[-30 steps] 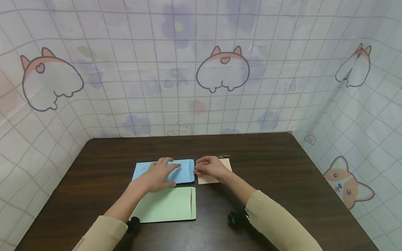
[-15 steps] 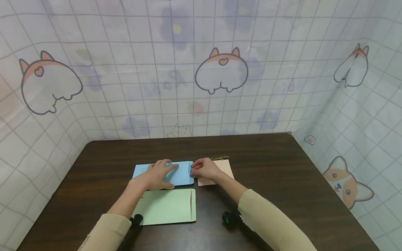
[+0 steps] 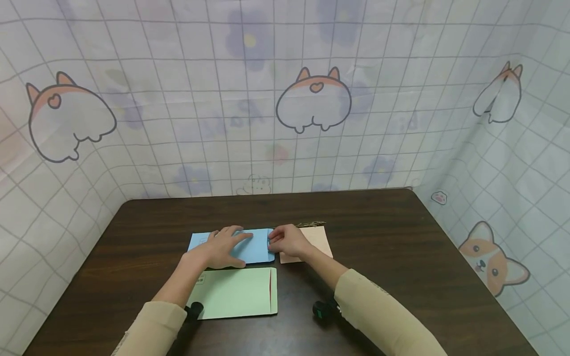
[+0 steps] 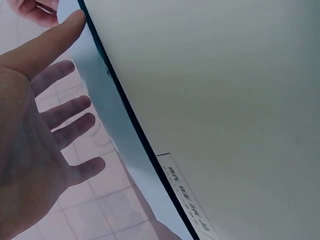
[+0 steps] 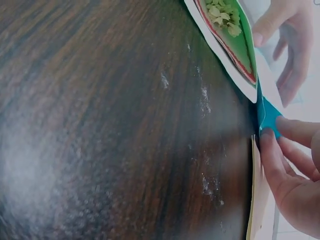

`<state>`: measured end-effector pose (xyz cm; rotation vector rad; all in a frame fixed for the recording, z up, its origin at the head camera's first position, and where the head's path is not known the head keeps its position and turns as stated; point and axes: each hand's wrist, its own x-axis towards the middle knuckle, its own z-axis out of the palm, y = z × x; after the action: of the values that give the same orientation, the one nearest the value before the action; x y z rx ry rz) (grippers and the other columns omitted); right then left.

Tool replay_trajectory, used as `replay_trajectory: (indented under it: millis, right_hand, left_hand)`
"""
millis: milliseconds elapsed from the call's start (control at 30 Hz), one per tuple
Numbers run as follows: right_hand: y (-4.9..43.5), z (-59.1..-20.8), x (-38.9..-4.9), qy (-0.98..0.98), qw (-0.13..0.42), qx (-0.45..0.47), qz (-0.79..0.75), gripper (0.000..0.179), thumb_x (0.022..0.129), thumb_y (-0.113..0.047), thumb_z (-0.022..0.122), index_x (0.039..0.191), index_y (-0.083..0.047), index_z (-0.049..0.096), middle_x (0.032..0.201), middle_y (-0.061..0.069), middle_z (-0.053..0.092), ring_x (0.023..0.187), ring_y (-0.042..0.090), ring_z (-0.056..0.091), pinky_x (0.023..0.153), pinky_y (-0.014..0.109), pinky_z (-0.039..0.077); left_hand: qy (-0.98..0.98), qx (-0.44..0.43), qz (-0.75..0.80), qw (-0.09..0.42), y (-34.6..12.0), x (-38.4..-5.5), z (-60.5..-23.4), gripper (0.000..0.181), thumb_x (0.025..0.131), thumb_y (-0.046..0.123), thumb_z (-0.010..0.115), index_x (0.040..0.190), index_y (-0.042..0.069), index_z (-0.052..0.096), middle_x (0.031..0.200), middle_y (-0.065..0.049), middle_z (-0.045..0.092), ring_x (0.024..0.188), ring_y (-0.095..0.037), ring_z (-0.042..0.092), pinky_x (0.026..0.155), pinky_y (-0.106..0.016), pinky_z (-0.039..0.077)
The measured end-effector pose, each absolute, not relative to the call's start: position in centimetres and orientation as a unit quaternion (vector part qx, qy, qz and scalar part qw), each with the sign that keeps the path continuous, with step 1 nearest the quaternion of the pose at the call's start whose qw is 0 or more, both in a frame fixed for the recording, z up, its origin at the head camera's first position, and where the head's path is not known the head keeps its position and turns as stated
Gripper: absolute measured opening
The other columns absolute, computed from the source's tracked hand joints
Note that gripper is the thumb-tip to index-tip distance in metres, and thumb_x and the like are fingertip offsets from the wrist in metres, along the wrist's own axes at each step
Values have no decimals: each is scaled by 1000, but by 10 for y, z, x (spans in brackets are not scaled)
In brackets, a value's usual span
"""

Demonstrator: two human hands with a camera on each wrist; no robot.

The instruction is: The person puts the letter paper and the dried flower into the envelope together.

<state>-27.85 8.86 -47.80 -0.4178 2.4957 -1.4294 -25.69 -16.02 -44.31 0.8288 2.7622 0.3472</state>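
Observation:
A blue envelope lies on the dark wooden table. My left hand rests flat on it with straight fingers, which the left wrist view shows spread as my left hand beside the envelope's pale edge. My right hand pinches the blue envelope's right end; in the right wrist view its fingertips close on the teal corner. A green envelope lies just nearer me, its open end holding dried plant bits.
A peach envelope lies under and right of my right hand, with a dried sprig at its far edge. Patterned cloth walls enclose the table on three sides. Black wrist cameras sit on both sleeves.
My right hand has slid slightly left onto the blue envelope's right end. The left hand stays flat on the envelope.

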Motion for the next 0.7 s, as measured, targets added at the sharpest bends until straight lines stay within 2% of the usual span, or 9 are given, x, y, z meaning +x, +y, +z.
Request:
replay_trajectory:
  millis: [100,333,700]
  right_hand:
    - [89,-477,-278,858,117,-145,-480,23,91,-11,77,111,0,74,93,5,69,85,16,64,76,29,55]
    - [90,-475,-276,827,151,-139,-523,30,96,-13,72,119,5,69,99,12,68,86,24,74,80,35,59]
    - [89,-475,-276,823,158,-138,-527,29,97,-16,71,118,4,69,100,11,67,86,22,73,81,34,59]
  left_hand:
    - [945,283,117,118,-160,-257,-444,79,90,41,80,156,16,44,158,-21,34,145,-41,32,111,-72,21]
    - [944,274,130,127,-161,-259,-445,84,90,39,81,160,16,39,160,-22,31,146,-40,31,112,-71,19]
    - [946,253,144,139,-167,-265,-447,90,87,34,84,160,16,36,162,-25,29,148,-43,29,111,-73,19]
